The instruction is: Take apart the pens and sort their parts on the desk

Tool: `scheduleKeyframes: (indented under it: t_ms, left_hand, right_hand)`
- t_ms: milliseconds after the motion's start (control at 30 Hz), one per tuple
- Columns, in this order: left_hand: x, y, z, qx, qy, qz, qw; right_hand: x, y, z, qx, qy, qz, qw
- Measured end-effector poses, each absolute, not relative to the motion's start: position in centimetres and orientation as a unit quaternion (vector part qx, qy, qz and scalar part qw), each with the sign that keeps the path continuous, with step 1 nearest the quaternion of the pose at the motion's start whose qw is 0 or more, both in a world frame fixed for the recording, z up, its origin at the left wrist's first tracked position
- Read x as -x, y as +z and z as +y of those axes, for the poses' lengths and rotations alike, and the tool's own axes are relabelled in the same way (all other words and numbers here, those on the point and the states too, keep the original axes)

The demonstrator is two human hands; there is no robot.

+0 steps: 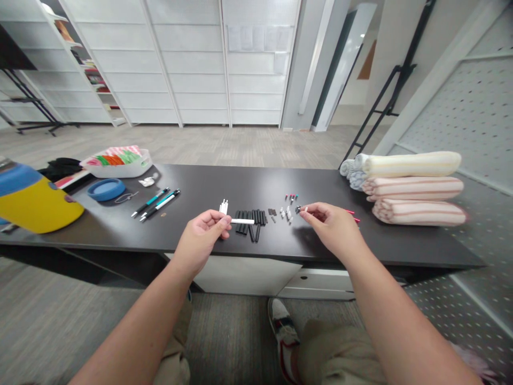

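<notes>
My left hand [200, 238] is closed, with thumb and fingers pinching a white pen barrel [243, 221] that points to the right. Over on the right, my right hand [336, 227] pinches a small white pen part [306, 209] just above the table; its exact kind is too small to tell. Thin white refills [224, 206] lie just beyond my left fingers. Several black pen tubes [256, 217] are laid out between the hands. Beside them are small dark pieces [272, 212], small white parts [289, 214] and red and green tipped bits [292, 197]. Red sticks [353, 215] show partly behind my right hand.
On the dark table [248, 182], assembled pens [161, 205] lie to the left. Past them are a blue ring-shaped dish [106, 189], a white basket [124, 170] of colourful items and a yellow-blue container [36, 198]. Rolled striped towels [417, 188] are stacked at right.
</notes>
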State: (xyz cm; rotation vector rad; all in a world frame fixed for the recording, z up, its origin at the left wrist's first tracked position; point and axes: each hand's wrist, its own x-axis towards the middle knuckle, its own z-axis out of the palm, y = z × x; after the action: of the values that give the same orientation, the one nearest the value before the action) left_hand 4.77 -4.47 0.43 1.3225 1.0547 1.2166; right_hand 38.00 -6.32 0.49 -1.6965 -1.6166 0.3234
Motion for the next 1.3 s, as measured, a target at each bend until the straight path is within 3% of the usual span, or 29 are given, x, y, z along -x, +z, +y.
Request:
scheduleKeyframes:
  t_ms: [267, 1300]
  left_hand:
    - [-4.8, 0.5, -4.5, -0.548, 0.499, 0.440, 0.507]
    - [-4.8, 0.7, -4.8, -0.558, 0.487, 0.437, 0.510]
  right_hand:
    - [-36.9, 1.2, -6.8, 0.697, 0.129, -0.659, 0.250]
    - [-35.5, 1.9, -7.2, 0.690, 0.074, -0.686, 0.216]
